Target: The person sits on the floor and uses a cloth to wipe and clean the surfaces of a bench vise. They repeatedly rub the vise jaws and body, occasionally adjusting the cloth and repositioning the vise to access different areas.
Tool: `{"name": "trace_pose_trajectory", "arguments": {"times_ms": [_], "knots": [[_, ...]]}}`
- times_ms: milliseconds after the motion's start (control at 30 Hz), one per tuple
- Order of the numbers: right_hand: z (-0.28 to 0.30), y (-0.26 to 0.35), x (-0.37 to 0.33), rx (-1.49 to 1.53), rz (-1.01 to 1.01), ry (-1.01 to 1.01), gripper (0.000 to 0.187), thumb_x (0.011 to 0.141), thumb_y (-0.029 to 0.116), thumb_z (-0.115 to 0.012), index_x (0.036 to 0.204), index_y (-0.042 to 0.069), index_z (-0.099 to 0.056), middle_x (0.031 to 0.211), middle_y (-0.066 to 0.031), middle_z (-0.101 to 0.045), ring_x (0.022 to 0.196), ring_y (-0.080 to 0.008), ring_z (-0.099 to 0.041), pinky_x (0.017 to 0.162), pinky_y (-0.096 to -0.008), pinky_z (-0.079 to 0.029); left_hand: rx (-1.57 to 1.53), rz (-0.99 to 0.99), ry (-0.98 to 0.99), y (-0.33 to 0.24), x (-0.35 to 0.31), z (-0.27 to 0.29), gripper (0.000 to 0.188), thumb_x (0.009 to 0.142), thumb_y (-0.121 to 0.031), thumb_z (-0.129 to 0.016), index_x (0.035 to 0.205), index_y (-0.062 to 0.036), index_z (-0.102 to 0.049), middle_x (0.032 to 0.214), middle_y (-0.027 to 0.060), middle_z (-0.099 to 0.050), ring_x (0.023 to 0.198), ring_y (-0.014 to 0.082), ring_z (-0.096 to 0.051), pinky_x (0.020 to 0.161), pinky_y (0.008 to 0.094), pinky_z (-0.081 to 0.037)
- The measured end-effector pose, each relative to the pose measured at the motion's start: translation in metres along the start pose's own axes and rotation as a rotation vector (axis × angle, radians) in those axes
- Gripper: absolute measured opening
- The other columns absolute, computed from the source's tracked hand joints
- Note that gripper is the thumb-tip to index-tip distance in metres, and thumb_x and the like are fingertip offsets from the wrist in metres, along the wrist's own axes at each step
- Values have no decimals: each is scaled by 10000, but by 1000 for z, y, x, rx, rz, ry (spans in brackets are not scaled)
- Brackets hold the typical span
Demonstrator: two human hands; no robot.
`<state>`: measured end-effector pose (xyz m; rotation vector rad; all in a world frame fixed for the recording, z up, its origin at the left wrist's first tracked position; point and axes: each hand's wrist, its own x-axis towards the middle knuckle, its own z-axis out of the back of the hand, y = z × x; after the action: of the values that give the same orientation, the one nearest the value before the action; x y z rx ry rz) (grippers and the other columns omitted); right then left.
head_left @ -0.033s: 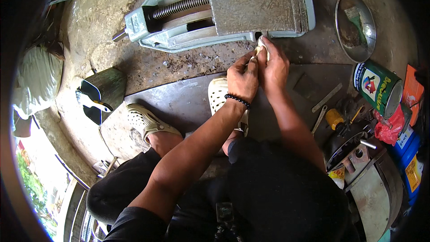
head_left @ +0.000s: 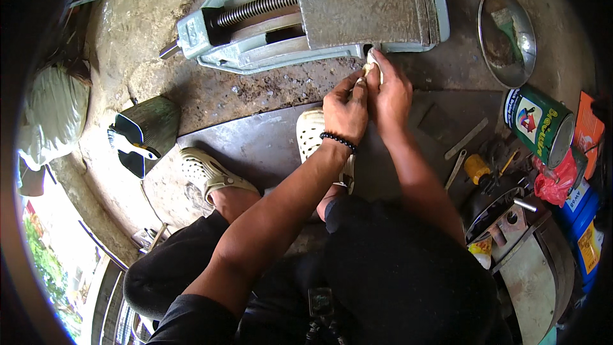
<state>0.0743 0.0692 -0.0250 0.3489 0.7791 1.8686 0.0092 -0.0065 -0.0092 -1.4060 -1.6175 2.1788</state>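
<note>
A light blue-grey machine vise [head_left: 252,57] lies on the floor at the top, its threaded screw [head_left: 255,9] showing left of a broad bare-metal plate [head_left: 361,6]. At the vise's near edge, my right hand [head_left: 392,94] has its fingers closed on a small pale cloth-like piece [head_left: 370,66], fingertips at the painted rim. Close beside it, my left hand [head_left: 346,112], with a black bead bracelet [head_left: 339,143] on the wrist, pinches the same piece. The fingers hide most of it, so its full shape does not show.
A metal bowl [head_left: 490,57] holding a green-handled paintbrush [head_left: 509,30] sits at the far right. Nearer are a green can [head_left: 541,124], a red plastic bag [head_left: 554,182] and loose tools. At left stands a dark cut-open container [head_left: 159,124]. My clogs [head_left: 214,172] rest on sheet metal [head_left: 246,137].
</note>
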Motion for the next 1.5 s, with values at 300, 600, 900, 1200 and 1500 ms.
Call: {"name": "trace_pose_trajectory", "arguments": {"times_ms": [300,600,900,1200,1500], "knots": [[5,-3,6,-182,-2,115,344,875,129,-572,1205,71,-647,1053,-234,-665,952,-412,-642,843,-461,-513,-15,52,27,1,2,-3,321,955,-137,-545,1192,62,-634,1079,114,-694,970,130,-612,881,255,-476],[7,-5,9,-138,61,56,354,904,149,-562,1246,78,-616,1026,-227,-648,921,-424,-622,804,-476,-509,-126,-12,31,-4,8,-10,333,952,-146,-557,1201,63,-630,1071,132,-696,947,132,-611,865,255,-485],[8,-4,-2,-90,115,84,314,888,116,-563,1186,69,-652,1054,-208,-657,936,-396,-639,812,-449,-520,35,44,-5,12,-4,-1,333,903,-143,-547,1153,48,-655,1078,257,-680,1033,290,-669,918,346,-490],[-8,-5,25,-18,185,8,303,856,101,-580,1140,74,-683,1015,-229,-652,901,-416,-639,794,-460,-520,8,-12,-65,-2,16,-4,348,900,-138,-529,1165,53,-649,1023,231,-703,952,230,-676,857,318,-509],[5,2,31,-176,263,150,308,841,94,-608,1139,91,-684,965,-193,-672,822,-396,-653,724,-446,-534,0,-16,-56,-4,10,-2,341,901,-146,-535,1156,43,-658,1012,219,-708,951,215,-673,879,320,-497]]}}
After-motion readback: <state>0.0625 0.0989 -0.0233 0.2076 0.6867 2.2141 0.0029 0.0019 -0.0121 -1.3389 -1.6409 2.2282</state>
